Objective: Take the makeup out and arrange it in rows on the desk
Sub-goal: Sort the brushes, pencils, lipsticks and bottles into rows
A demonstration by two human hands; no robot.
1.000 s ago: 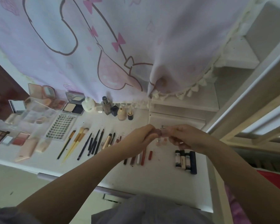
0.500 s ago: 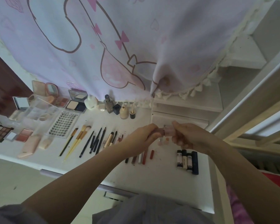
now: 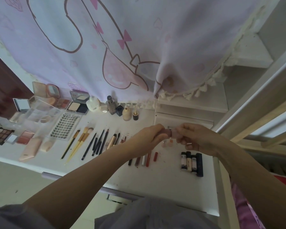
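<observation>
Here, above the desk (image 3: 163, 182), your left hand (image 3: 149, 138) and right hand (image 3: 196, 138) each pinch one end of a small pink tube (image 3: 169, 133), held in the air between them. Behind it, bottles (image 3: 120, 109) line the desk's far edge, under the curtain (image 3: 122, 47).

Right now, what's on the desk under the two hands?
Under the left hand and right hand, two small pale bottles and lip sticks show on the desk. Anything else there is covered.
</observation>
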